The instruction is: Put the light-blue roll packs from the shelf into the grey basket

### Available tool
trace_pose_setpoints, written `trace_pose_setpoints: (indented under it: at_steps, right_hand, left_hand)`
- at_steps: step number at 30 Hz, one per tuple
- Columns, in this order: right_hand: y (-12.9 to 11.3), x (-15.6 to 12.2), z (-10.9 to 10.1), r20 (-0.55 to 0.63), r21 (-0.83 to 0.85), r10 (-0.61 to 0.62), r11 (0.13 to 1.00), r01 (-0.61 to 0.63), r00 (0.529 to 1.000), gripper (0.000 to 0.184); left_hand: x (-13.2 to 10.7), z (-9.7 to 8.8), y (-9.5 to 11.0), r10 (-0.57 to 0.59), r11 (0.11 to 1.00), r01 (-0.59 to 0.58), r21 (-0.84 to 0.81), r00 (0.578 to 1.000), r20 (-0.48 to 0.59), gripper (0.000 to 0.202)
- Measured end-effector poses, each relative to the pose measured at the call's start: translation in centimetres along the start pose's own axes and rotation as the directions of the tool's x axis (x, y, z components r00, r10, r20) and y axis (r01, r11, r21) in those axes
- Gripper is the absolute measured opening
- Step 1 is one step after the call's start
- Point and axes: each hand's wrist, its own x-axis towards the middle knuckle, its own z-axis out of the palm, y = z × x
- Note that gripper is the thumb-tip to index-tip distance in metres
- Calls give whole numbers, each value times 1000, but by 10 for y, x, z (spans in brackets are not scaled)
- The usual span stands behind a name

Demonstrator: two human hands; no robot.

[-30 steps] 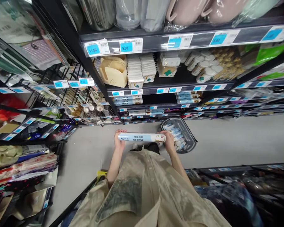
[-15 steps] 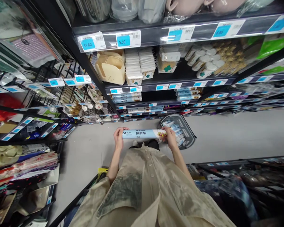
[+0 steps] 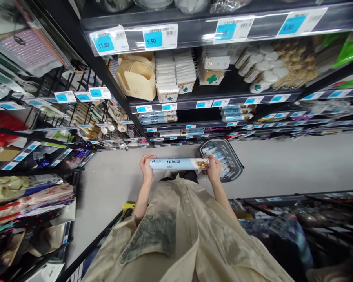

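In the head view, the only one given, a printed roll (image 3: pixel 179 163) is held in front of the body, above the floor (image 3: pixel 282 160). Its left end is gripped by the left hand (image 3: pixel 146 166), and its right end by the right hand (image 3: pixel 214 168); both hands are closed, though the exact placing of the fingers cannot be told.

Since a second ago, the roll has been turned about its own length: the upper line of lettering has been carried towards the far edge, and the number 100 has been brought into sight on the near side. More of the fruit picture is also shown. By this, the wrapper is judged to be under inspection, with neither end let go.

The long axis is laid left to right, across the body and nearly parallel to the shelf front. The butterfly mark is pointed to the left and the fruit picture to the right, with the lettering upright for the wearer.

Beyond the right hand, similar packs (image 3: pixel 213 150) are held in a grey basket (image 3: pixel 231 156); farther off, more rolls (image 3: pixel 157 117) are stacked on a shelf.
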Motion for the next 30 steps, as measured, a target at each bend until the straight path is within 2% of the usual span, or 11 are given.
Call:
trace_pose_setpoints:
  at_steps: [4, 7, 9, 12, 15, 17, 19, 23, 30]
  right_hand:
    - [-1, 5, 1, -13, 68, 131, 989, -130, 991, 52]
    - [0, 9, 1, 45, 90, 229, 969, -232, 972, 51]
    - [0, 10, -1, 94, 84, 250, 963, -258, 964, 52]
    - [-2, 6, -7, 111, 86, 126, 987, -135, 986, 54]
    - [-7, -1, -12, 36, 32, -91, 995, 90, 995, 50]
    - [-10, -6, -14, -26, -68, -208, 976, 206, 978, 50]
    - [-10, -10, -15, -67, -150, -280, 952, 267, 958, 51]
    - [-7, -11, -16, -100, -199, -321, 934, 297, 942, 47]
    - [-8, -14, -17, -120, -204, -257, 952, 230, 959, 44]
  left_hand:
    - [0, -4, -1, 25, 996, -31, 85, 997, 79, 25]
    - [-2, -10, 6, 157, 948, -211, 238, 961, 228, 32]
    - [-3, -15, 13, 249, 839, -380, 390, 905, 345, 37]
    - [-3, -23, 23, 285, 624, -530, 573, 838, 465, 45]
    - [-1, -27, 27, 252, 514, -533, 672, 843, 476, 49]
    - [0, -28, 28, 249, 487, -516, 705, 855, 454, 51]
    - [0, -28, 29, 255, 481, -507, 715, 862, 439, 50]
    - [-2, -28, 30, 237, 488, -486, 725, 873, 426, 48]
    - [-4, -32, 23, 204, 509, -435, 743, 899, 386, 46]
